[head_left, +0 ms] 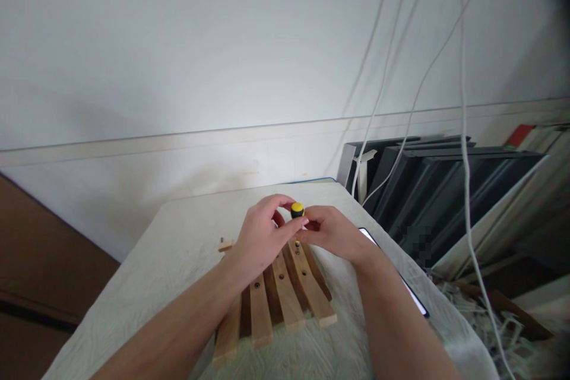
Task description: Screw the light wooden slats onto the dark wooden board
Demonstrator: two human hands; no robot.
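Note:
A slatted wooden frame (285,300) lies on a table covered by a white cloth (178,249). A short screwdriver with a yellow and black handle (297,210) stands upright on one slat near the frame's far end. My left hand (260,237) is closed, with thumb and fingers pinching the screwdriver's handle from the left. My right hand (332,231) is closed too, its fingers bent against the screwdriver from the right. Dark screw heads show along the slats. The screwdriver's shaft is mostly hidden by my fingers.
A dark phone (412,294) lies on the cloth by my right forearm. Black folders (445,190) lean to the right of the table, with white cables (465,130) hanging past them. A white wall stands behind, a brown panel (40,261) at left.

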